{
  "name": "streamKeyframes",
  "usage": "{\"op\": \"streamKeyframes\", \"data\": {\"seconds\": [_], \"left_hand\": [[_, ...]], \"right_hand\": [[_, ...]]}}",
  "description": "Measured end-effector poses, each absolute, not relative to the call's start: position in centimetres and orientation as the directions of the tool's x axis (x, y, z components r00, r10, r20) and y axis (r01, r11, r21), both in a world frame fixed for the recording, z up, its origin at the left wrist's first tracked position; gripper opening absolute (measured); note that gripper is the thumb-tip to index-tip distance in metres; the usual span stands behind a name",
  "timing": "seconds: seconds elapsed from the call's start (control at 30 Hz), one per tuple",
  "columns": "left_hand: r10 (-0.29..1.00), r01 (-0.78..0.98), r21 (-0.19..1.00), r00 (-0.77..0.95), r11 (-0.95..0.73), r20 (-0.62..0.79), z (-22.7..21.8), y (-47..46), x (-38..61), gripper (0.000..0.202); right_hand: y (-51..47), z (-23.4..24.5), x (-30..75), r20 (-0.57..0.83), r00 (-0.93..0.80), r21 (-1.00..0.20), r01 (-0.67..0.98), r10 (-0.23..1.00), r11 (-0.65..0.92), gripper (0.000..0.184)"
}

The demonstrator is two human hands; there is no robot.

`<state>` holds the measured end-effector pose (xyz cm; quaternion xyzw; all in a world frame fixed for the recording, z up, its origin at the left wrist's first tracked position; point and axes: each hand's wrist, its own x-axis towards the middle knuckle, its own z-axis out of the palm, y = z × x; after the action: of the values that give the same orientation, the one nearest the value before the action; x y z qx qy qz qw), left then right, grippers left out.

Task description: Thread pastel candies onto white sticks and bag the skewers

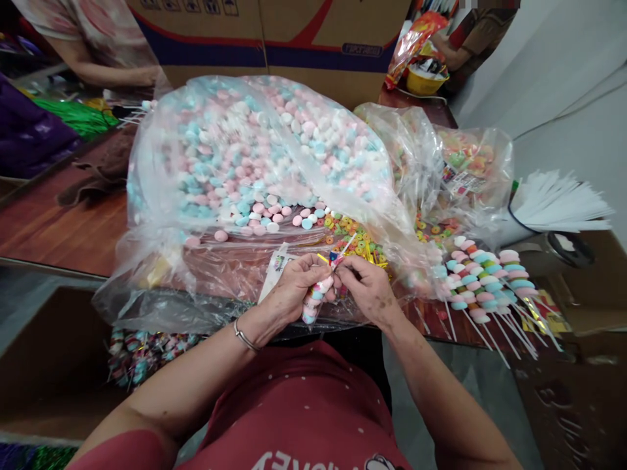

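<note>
My left hand (289, 284) is closed around a marshmallow skewer (312, 305) in a clear wrapper, its pink, white and blue pieces pointing down toward me. The white stick (349, 243) rises from the gathered neck of the wrapper. Beside my left thumb a short gold twist tie (322, 259) sticks out at that neck. The fingers of my right hand (368, 287) pinch together at the same neck; whether they also grip the tie is hidden. More gold twist ties (376, 254) lie just beyond my right hand, near small ring-shaped candies (350, 230).
A big clear bag (264, 150) of loose marshmallows fills the table's middle. Unwrapped marshmallow skewers (482, 281) lie at the right edge, before a bundle of white sticks (558, 202). Below left, a cardboard box (53, 352) adjoins wrapped skewers (142, 356). Two other people work across the table.
</note>
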<state>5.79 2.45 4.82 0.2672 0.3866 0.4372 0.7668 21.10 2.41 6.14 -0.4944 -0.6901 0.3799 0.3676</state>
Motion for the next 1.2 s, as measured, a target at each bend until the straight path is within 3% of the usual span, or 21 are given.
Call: {"op": "streamKeyframes", "data": {"seconds": [0.17, 0.23, 0.33, 0.4, 0.43, 0.5, 0.6, 0.67, 0.77, 0.87, 0.97, 1.07, 1.13, 1.2], "left_hand": [[0.887, -0.416, 0.785, 0.266, 0.458, -0.377, 5.4, 1.8, 5.8, 0.035], [0.884, -0.36, 0.808, 0.235, 0.465, -0.404, 5.7, 1.7, 5.9, 0.034], [0.904, -0.261, 0.866, 0.16, 0.426, -0.397, 6.0, 1.9, 5.9, 0.028], [0.918, -0.186, 0.903, 0.167, 0.388, -0.36, 6.3, 2.4, 5.6, 0.024], [0.911, -0.141, 0.912, 0.211, 0.386, -0.353, 6.5, 2.7, 5.4, 0.023], [0.833, -0.014, 0.903, 0.393, 0.429, -0.39, 7.1, 3.3, 4.9, 0.017], [0.569, 0.242, 0.863, 0.669, 0.443, -0.479, 8.0, 3.8, 4.3, 0.002], [0.419, 0.357, 0.839, 0.743, 0.411, -0.522, 8.3, 3.8, 4.2, 0.007], [0.318, 0.394, 0.811, 0.775, 0.433, -0.546, 8.4, 3.6, 4.5, 0.008], [0.295, 0.387, 0.811, 0.791, 0.438, -0.536, 8.4, 3.5, 4.8, 0.008], [0.37, 0.39, 0.866, 0.79, 0.313, -0.489, 8.8, 3.4, 4.9, 0.009], [0.639, 0.404, 0.913, 0.715, -0.048, -0.283, 8.8, 3.1, 5.3, 0.012], [0.811, 0.481, 0.827, 0.582, -0.292, -0.052, 8.4, 2.8, 5.7, 0.014], [0.873, 0.565, 0.695, 0.447, -0.444, 0.194, 7.7, 2.6, 6.1, 0.015]], "right_hand": [[2.3, 6.2, 21.5, 0.172, -0.307, -0.858, 0.419, 0.936, 0.296, 0.022], [1.9, 6.0, 21.4, 0.255, -0.31, -0.761, 0.519, 0.916, 0.388, 0.02], [1.2, 5.8, 21.3, 0.467, -0.378, -0.375, 0.734, 0.8, 0.566, 0.021], [0.9, 6.0, 21.5, 0.542, -0.508, -0.089, 0.757, 0.669, 0.647, 0.024], [0.9, 6.2, 21.7, 0.547, -0.578, 0.008, 0.726, 0.605, 0.688, 0.025], [0.8, 6.9, 22.2, 0.513, -0.698, 0.092, 0.623, 0.499, 0.777, 0.025], [0.9, 8.0, 22.9, 0.426, -0.819, 0.021, 0.434, 0.384, 0.901, 0.023], [0.8, 8.7, 23.2, 0.377, -0.866, -0.084, 0.322, 0.329, 0.943, 0.021], [0.4, 9.3, 23.3, 0.315, -0.898, -0.181, 0.26, 0.306, 0.949, 0.023], [-0.4, 9.4, 23.3, 0.278, -0.894, -0.144, 0.324, 0.352, 0.935, 0.023], [-1.5, 9.0, 23.0, 0.24, -0.851, -0.062, 0.467, 0.468, 0.882, 0.022], [-1.9, 8.1, 22.2, 0.262, -0.708, -0.011, 0.677, 0.656, 0.736, 0.02], [-1.4, 7.2, 21.6, 0.321, -0.545, -0.06, 0.804, 0.774, 0.591, 0.021], [-0.4, 6.4, 21.1, 0.386, -0.354, -0.23, 0.857, 0.852, 0.461, 0.02]]}}
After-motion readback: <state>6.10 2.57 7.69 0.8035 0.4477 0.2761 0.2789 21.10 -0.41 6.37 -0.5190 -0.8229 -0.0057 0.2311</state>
